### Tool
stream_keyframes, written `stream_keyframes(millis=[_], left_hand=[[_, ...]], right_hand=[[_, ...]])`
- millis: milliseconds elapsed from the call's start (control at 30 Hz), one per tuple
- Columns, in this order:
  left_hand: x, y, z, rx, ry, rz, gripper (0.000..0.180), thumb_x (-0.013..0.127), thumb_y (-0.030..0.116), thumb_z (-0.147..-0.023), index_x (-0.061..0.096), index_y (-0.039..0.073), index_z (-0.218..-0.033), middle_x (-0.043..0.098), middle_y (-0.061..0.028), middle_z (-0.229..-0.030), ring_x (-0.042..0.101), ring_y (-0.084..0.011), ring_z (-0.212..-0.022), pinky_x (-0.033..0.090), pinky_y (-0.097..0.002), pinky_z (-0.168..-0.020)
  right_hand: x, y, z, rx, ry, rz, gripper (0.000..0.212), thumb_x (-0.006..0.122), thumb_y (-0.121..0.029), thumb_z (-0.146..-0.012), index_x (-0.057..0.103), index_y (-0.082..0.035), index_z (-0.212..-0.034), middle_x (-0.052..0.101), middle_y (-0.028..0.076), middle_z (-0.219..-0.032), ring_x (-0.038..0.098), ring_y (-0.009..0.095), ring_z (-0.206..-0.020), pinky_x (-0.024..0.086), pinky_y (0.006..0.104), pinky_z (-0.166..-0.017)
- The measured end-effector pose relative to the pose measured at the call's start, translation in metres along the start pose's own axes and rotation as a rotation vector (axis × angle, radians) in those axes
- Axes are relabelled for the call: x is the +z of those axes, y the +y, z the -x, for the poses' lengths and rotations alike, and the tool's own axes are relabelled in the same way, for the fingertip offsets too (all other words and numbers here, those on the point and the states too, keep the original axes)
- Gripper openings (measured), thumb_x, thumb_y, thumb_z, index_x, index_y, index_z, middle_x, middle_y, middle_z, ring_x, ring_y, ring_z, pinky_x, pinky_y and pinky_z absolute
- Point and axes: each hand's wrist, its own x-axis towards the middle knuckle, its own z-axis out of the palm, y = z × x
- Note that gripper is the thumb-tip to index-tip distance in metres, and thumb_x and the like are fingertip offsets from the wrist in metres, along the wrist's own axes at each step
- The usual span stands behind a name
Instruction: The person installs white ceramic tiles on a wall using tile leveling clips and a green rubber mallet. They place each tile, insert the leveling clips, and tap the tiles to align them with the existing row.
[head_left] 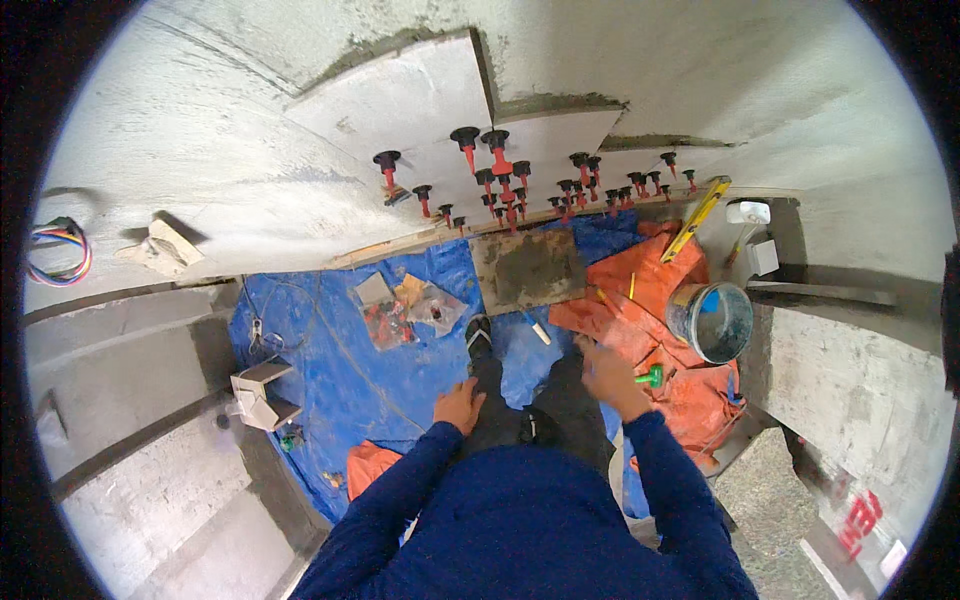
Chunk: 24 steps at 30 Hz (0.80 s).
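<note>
i see left hand [459, 408] beside left leg [488, 380], fingers loosely curled; right hand [612, 380] over right leg [562, 395], fingers bent. can't tell if either pinches anything. white-handled tool [541, 334] lies on blue tarp [350, 390], far-left of right hand; green object [653, 376] right of it. mortar-smeared board [528, 268] farther off.

Red painted marks [858, 522] on the pale wall [850, 390] at lower right cannot be read.

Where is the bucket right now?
In the head view, the bucket is right of centre, by the orange sheet, below the yellow level and up-right of the right hand.
</note>
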Motion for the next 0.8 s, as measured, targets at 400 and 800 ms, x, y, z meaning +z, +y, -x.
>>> stream_keyframes(millis=[400,800], left_hand=[[0.033,0.05,0.04,-0.206,-0.158,0.063,0.055,0.057,0.059,-0.101,0.061,0.014,-0.132,0.074,-0.0238,-0.099,0.07,-0.0453,-0.094,0.054,-0.0547,-0.081],[-0.04,-0.006,0.041,-0.202,-0.444,0.412,0.044,0.064,0.046,-0.102,0.07,0.007,-0.121,0.075,-0.0152,-0.106,0.071,-0.0304,-0.1,0.054,-0.0409,-0.087]], right_hand=[[0.104,0.076,0.09,-0.234,-0.071,0.016,0.046,0.067,-0.012,-0.084,0.061,-0.016,-0.129,0.073,0.016,-0.097,0.07,0.034,-0.095,0.05,0.0496,-0.084],[0.095,0.037,0.096,0.017,-0.331,-0.451,0.039,0.063,-0.008,-0.091,0.057,-0.018,-0.128,0.072,0.015,-0.08,0.071,0.041,-0.076,0.053,0.0554,-0.066]])
